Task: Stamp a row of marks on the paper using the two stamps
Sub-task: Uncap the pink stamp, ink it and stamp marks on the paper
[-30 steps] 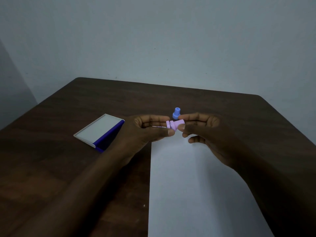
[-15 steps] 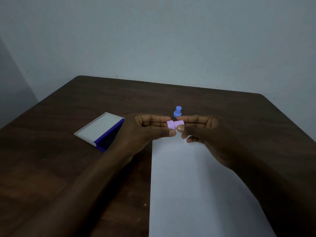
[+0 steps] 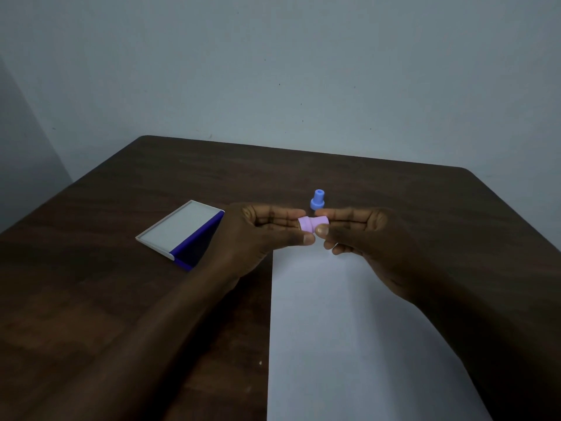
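Observation:
A small pink stamp lies sideways between my two hands, above the far end of the white paper. My left hand pinches its left end with thumb and fingers. My right hand pinches its right end. A blue stamp stands upright on the table just beyond my fingertips, untouched. No marks show on the paper.
An ink pad with its white lid open and blue base sits on the dark wooden table, left of my left hand. A plain wall rises behind the table's far edge.
The pink stamp has closed up between my hands: a gap seen in its body a second ago is gone. Both hands stay in almost the same place.

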`<action>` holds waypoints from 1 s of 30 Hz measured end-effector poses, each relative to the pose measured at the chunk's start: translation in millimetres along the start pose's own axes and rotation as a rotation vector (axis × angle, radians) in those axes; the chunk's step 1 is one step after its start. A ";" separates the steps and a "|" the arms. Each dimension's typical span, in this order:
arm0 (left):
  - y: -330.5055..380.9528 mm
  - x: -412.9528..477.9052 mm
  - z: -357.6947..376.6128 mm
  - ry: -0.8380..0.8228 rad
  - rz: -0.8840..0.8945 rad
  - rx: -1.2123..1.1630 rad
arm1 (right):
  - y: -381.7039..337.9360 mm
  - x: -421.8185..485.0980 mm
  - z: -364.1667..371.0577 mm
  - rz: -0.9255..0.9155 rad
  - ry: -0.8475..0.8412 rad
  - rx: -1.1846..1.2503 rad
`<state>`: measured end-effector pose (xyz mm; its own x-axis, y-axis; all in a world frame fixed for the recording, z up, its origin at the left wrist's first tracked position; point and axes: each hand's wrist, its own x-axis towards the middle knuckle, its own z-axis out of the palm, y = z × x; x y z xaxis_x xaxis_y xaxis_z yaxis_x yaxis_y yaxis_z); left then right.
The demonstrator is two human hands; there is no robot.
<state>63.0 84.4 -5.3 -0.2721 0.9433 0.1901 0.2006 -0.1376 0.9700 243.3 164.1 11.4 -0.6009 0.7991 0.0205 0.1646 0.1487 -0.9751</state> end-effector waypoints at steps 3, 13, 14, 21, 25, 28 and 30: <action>0.3 -0.2 -0.1 0.003 0.000 -0.006 | -0.9 0.7 -0.1 0.013 0.002 -0.008; 15.0 -1.3 -17.7 -0.001 0.001 -0.052 | -9.3 3.8 -0.5 0.006 -0.007 0.081; 16.1 -0.6 -24.2 0.029 -0.017 -0.092 | -12.8 4.4 0.0 0.005 0.001 0.102; 14.1 8.3 -63.8 0.229 -0.082 -0.161 | -33.9 31.0 -2.4 -0.064 0.085 -0.107; 5.0 14.0 -73.2 0.346 -0.150 -0.139 | -43.1 60.3 -0.1 -0.254 0.145 -0.499; 1.6 15.3 -74.3 0.381 -0.170 -0.093 | -43.9 82.9 4.6 -0.253 0.110 -0.757; 0.3 15.4 -75.3 0.397 -0.162 -0.059 | -39.0 97.9 7.8 -0.210 0.080 -0.865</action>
<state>-12.1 76.2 9.4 -0.6392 0.7660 0.0676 0.0750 -0.0254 0.9969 171.9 232.0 49.7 -0.6337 0.7395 0.2269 0.6092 0.6579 -0.4427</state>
